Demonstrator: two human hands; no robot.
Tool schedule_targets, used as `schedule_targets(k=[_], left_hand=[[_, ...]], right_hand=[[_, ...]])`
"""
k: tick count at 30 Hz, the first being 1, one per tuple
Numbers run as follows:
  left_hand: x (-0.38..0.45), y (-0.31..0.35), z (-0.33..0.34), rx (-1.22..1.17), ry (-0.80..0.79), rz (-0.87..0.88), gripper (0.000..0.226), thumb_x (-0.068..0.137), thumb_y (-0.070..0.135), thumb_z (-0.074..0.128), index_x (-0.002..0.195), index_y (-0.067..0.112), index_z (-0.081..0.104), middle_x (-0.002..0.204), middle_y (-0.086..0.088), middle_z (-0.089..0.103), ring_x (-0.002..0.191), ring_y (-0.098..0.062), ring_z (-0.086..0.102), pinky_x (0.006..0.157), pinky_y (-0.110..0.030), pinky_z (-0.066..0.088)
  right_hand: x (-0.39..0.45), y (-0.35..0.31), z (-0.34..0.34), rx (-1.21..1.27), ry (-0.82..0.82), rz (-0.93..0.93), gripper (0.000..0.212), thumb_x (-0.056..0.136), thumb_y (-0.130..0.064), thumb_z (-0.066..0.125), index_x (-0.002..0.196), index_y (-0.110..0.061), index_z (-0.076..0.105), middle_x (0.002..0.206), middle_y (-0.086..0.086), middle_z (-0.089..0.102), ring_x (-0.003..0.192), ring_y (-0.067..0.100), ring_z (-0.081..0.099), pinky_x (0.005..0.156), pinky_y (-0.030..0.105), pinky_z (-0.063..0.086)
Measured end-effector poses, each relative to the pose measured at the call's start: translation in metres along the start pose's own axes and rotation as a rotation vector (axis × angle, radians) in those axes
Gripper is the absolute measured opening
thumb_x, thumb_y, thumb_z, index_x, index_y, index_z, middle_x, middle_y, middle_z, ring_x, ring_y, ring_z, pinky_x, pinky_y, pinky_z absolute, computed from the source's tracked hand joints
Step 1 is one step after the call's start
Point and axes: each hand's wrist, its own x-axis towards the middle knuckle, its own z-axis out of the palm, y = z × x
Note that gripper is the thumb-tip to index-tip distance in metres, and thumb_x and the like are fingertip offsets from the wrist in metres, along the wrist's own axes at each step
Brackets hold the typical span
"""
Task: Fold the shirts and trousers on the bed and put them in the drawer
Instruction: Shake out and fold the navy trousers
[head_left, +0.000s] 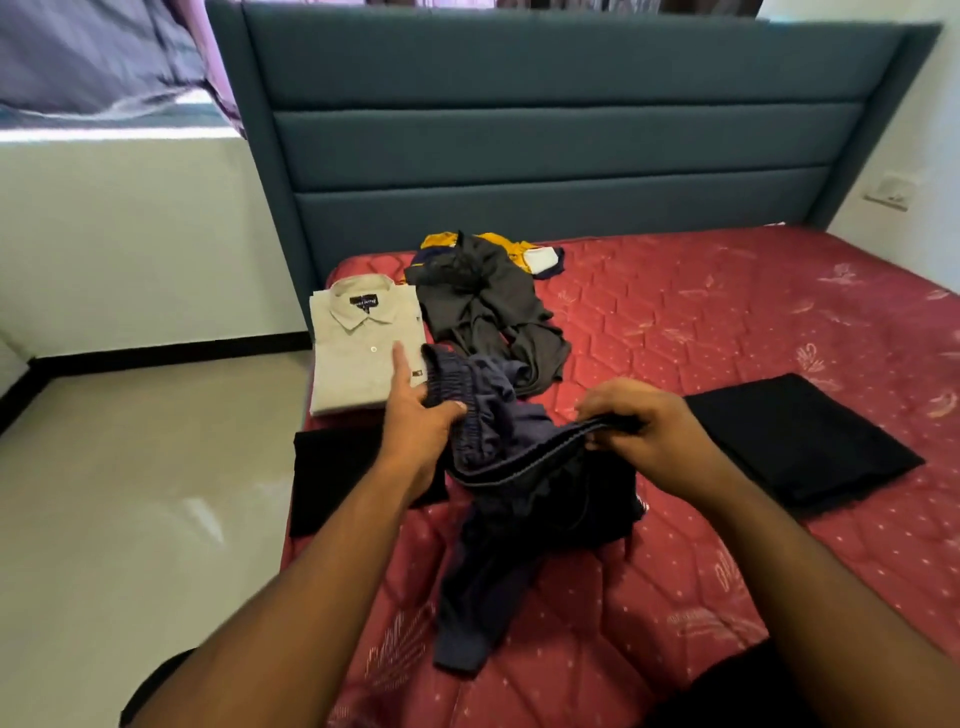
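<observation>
Fingers (608, 415) of my right hand (644, 441) curl over the waistband of the navy trousers (519, 499), thumb under, pinching the edge. My left hand (415, 431) grips the bunched elastic at the waistband's other end, thumb on top, index finger stretched toward 12 o'clock. Trousers hang from both hands, legs trailing toward me at 6 o'clock, crumpled on the red mattress (727, 322).

Progress, as I judge it: partway. At 3 o'clock of my hands lies a black garment (800, 441), folded flat. At 9 o'clock, another dark folded piece (332, 478) sits at the mattress edge, partly overhanging. Just beyond, at 11 o'clock, the beige shirt (363, 348) is folded, collar up. Left to fold: the navy pair in hand, the grey trousers (488, 312) sprawled at 12 o'clock, and a yellow-and-navy garment (514, 249) heaped behind them, against the headboard (545, 130). No drawer in view; nothing stowed that I can see.

Room: left mattress edge runs close by my left wrist, floor (130, 493) below it. Open mattress lies from 1 to 3 o'clock, wide enough, I judge, to lay the trousers flat.
</observation>
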Motion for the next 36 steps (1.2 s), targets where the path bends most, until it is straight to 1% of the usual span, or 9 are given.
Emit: schedule_targets(k=[6,10,14,19,22,25,28,32,36], left_hand=[[-0.008,0.024,0.028,0.01,-0.403,0.034,0.098,0.078,-0.027,0.055,0.152,0.03,0.025,0.116,-0.009,0.069,0.097,-0.019,0.066,0.083,-0.031,0.055],[-0.008,0.038,0.034,0.064,-0.525,0.122,0.095,0.083,-0.025,0.052,0.151,0.035,0.023,0.119,-0.01,0.069,0.1,-0.023,0.068,0.085,-0.039,0.055],[-0.007,0.055,0.035,0.158,-0.628,0.205,0.09,0.086,-0.021,0.054,0.149,0.035,0.022,0.119,-0.013,0.069,0.103,-0.031,0.067,0.088,-0.046,0.053],[0.002,0.074,0.027,0.497,-0.547,0.327,0.061,0.083,0.005,0.072,0.127,0.034,0.041,0.122,0.001,0.061,0.103,-0.016,0.065,0.083,-0.03,0.056],[0.004,0.087,0.02,0.61,-0.486,0.179,0.034,0.087,0.005,0.063,0.108,0.031,0.057,0.099,-0.002,0.068,0.075,-0.02,0.066,0.051,-0.027,0.053],[0.017,0.118,0.017,0.572,-0.451,0.138,0.033,0.087,-0.001,0.058,0.111,0.022,0.057,0.088,-0.008,0.069,0.065,-0.033,0.061,0.051,-0.037,0.053],[0.042,0.178,0.019,0.438,-0.454,0.163,0.032,0.092,0.003,0.058,0.118,0.02,0.05,0.082,-0.006,0.065,0.052,-0.025,0.058,0.057,-0.039,0.053],[0.053,0.228,0.042,0.118,-0.412,0.291,0.035,0.093,0.028,0.062,0.124,0.024,0.047,0.11,-0.002,0.064,0.076,-0.017,0.065,0.067,-0.032,0.055],[0.048,0.254,0.065,0.082,-0.242,0.489,0.055,0.069,0.005,0.084,0.118,0.014,0.058,0.109,-0.007,0.071,0.097,-0.021,0.07,0.081,-0.035,0.058]], right_hand=[[0.055,-0.018,-0.009,0.013,-0.095,0.019,0.039,0.068,0.013,0.063,0.097,-0.013,0.068,0.112,0.003,0.058,0.1,-0.001,0.057,0.087,0.02,0.048],[0.075,-0.029,-0.025,0.313,-0.169,0.257,0.083,0.074,0.02,0.065,0.134,-0.032,0.041,0.126,-0.009,0.051,0.067,0.016,0.068,0.062,0.034,0.058],[0.087,-0.028,-0.04,0.304,-0.24,0.312,0.085,0.072,0.015,0.072,0.139,-0.03,0.044,0.124,0.004,0.056,0.055,0.021,0.06,0.048,0.025,0.051],[0.11,-0.037,-0.064,0.188,-0.127,0.338,0.033,0.073,0.008,0.077,0.088,-0.019,0.067,0.077,0.002,0.066,0.041,0.01,0.053,0.041,0.023,0.048],[0.123,-0.042,-0.076,0.166,-0.105,0.345,0.028,0.074,0.008,0.076,0.082,-0.016,0.063,0.076,0.004,0.064,0.044,0.013,0.058,0.043,0.024,0.052],[0.143,-0.05,-0.089,0.052,-0.124,0.326,0.024,0.075,0.002,0.078,0.084,-0.012,0.061,0.08,0.007,0.063,0.045,0.017,0.06,0.042,0.029,0.052],[0.174,-0.065,-0.113,-0.003,-0.06,0.29,0.022,0.078,-0.004,0.077,0.09,-0.004,0.059,0.071,0.011,0.062,0.04,0.017,0.059,0.038,0.027,0.047],[0.217,-0.094,-0.154,-0.073,0.188,0.216,0.026,0.078,-0.015,0.08,0.086,-0.001,0.059,0.062,0.01,0.056,0.041,0.014,0.053,0.04,0.025,0.045],[0.238,-0.131,-0.177,-0.007,0.195,0.212,0.027,0.078,-0.011,0.078,0.096,0.002,0.063,0.066,0.009,0.055,0.046,0.014,0.046,0.04,0.023,0.038]])
